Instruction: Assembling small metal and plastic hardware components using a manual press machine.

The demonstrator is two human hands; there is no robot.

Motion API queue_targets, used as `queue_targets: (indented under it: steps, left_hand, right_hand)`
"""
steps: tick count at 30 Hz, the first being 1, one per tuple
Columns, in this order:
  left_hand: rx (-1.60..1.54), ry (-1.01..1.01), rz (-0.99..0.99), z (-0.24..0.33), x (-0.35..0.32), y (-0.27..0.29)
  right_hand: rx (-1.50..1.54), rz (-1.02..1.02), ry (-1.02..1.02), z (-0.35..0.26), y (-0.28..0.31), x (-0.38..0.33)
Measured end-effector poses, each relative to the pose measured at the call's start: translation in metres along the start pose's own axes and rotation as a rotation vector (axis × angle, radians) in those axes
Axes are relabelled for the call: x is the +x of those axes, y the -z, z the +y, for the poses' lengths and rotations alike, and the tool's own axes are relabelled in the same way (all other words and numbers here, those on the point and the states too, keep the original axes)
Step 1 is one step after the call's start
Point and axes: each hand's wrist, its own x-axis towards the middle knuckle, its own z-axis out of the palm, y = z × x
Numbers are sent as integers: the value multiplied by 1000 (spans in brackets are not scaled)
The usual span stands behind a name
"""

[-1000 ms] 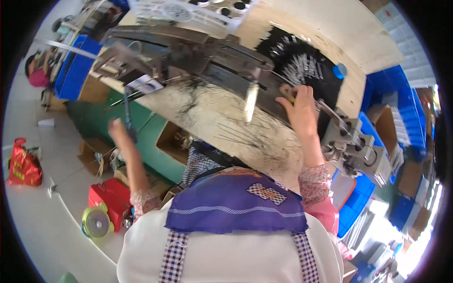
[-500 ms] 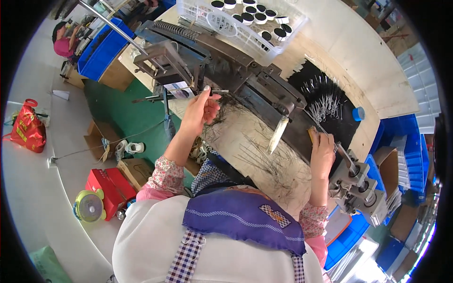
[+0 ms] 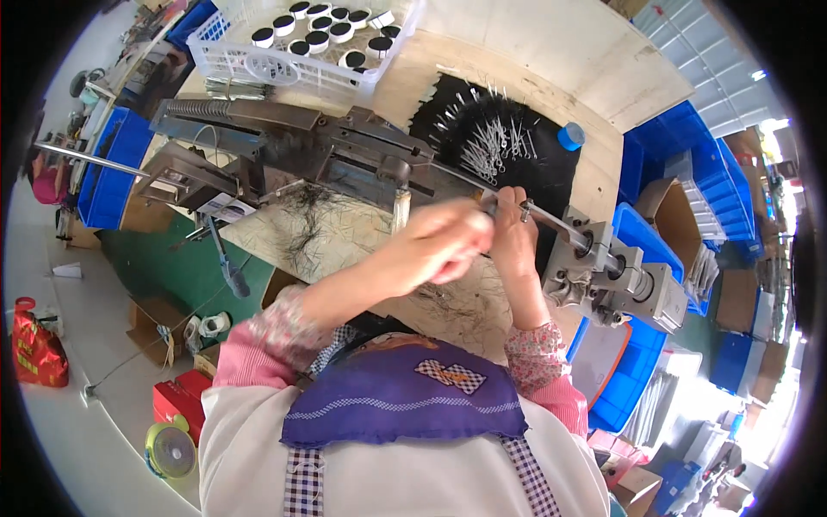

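Note:
My left hand (image 3: 448, 246), smeared by motion with its fingers curled, is over the bench close beside my right hand. Whether it holds anything is not clear. My right hand (image 3: 514, 241) is at the right end of the long metal machine (image 3: 301, 142), its fingers closed around something small that they mostly hide. A shiny metal rod (image 3: 556, 222) runs from beside those fingertips into a grey clamping unit (image 3: 616, 271). Just beyond my hands, a heap of thin metal pieces with looped ends (image 3: 495, 146) lies on a black mat (image 3: 551, 172).
A clear plastic basket (image 3: 366, 82) of black-topped white round pieces stands behind the machine. A blue round cap (image 3: 570, 136) sits at the mat's edge. Dark bristles (image 3: 306, 228) litter the wooden bench. Blue bins (image 3: 668, 142) stand at the right.
My left hand has moved from the machine's left part across to my right hand. My right hand stays by the rod. The whole view has swung to the right.

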Motion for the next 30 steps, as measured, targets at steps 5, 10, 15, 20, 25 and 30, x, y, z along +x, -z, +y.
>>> queue_targets:
  steps: [5,10,15,20,25,30]
  left_hand:
    - [-222,265,90,-44,53,-7]
    - [-183,91,118,-56,48,-14]
    - [-73,-170,413,-61,37,-13]
    - [-94,-135,591,-52,41,-7]
    - [-52,-193,484,-48,40,6]
    - [-153,-122,516,-42,34,-1]
  right_hand:
    - [225,-311,-199,2,11,-44]
    - [-9,-261,-48,-37,74,-52]
    - [-83,-560,-116,-40,128,-51]
    - [181,-318,47,-27,158,15]
    - [174,-227,271,-18,85,108]
    - [528,-766,-67,-32,69,100]
